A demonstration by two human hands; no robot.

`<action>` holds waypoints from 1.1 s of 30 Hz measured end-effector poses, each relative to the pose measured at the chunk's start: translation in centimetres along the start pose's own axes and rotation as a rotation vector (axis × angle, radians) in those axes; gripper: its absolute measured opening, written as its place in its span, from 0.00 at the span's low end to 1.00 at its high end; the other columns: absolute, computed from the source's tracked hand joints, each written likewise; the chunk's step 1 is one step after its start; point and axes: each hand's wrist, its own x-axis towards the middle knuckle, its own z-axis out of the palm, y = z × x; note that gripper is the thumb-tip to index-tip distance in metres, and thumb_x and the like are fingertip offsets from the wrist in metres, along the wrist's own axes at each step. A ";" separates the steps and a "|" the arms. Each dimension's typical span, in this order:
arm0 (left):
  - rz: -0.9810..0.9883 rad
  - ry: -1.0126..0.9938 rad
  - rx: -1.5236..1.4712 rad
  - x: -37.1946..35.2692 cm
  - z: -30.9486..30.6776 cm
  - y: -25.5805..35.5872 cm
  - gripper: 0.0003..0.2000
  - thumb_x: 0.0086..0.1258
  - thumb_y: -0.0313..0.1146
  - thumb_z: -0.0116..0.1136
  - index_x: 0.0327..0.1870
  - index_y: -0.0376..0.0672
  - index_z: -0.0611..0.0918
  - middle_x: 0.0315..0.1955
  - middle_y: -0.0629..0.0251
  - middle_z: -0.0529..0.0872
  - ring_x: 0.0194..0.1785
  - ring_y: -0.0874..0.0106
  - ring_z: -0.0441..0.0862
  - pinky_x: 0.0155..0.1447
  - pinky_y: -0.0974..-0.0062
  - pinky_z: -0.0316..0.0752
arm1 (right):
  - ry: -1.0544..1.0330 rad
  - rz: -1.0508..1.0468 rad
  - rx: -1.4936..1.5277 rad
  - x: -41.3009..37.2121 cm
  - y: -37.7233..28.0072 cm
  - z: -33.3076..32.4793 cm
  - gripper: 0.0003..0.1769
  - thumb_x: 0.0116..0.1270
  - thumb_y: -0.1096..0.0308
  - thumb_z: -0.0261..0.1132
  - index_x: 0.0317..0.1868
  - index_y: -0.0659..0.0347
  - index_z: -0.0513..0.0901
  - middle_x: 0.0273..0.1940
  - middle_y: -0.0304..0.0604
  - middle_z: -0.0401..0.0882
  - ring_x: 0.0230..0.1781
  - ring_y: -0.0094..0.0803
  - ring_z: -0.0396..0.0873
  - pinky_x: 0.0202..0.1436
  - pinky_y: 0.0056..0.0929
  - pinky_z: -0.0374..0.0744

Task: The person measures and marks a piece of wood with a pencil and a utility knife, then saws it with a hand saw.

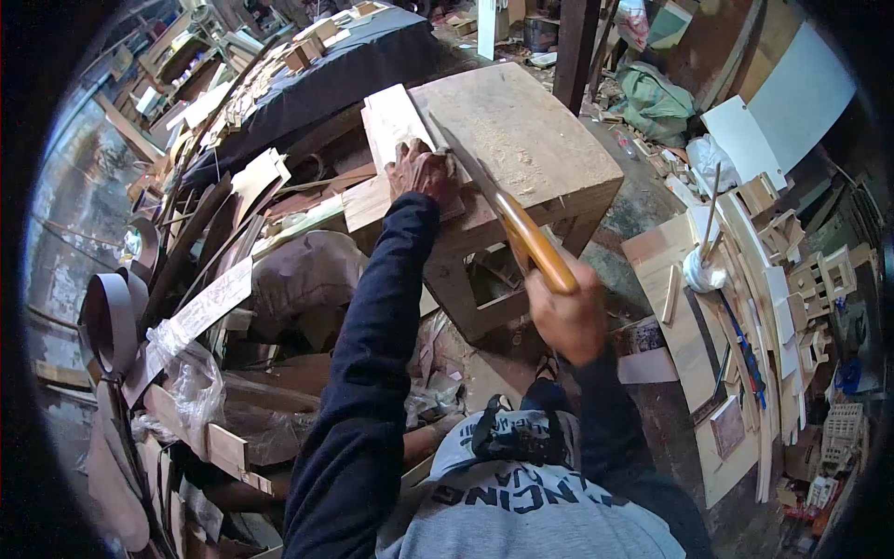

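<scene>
A handsaw [533,239] with a smooth, yellow-brown wooden handle is held in my right hand [566,307], whose fingers are wrapped round it. Its narrow blade [466,156] points away from me, alongside the edge of a pale wooden board [393,119]. My left hand [424,175] presses down on that board with bent fingers, close to the left side of the blade. Under the board stands a wooden worktable [568,154], with sawdust [514,168] scattered on its top. Whether the teeth are in the wood cannot be made out.
To the left lies a heap of offcuts, strips and clear plastic wrap [200,373]. Behind it, a dark-covered table [372,56] bears small wood pieces. On the right, a panel [684,326] carries long strips and a white container [703,270] with sticks. A dark post [577,56] stands behind the worktable.
</scene>
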 end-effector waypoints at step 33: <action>-0.045 0.069 0.099 0.5 0.8 0.0 0.19 0.70 0.46 0.51 0.52 0.40 0.81 0.53 0.52 0.77 0.61 0.55 0.71 0.59 0.53 0.69 | 0.046 -0.035 -0.011 -0.3 0.6 -0.1 0.25 0.61 0.75 0.62 0.60 0.72 0.77 0.34 0.60 0.83 0.34 0.47 0.87 0.39 0.36 0.83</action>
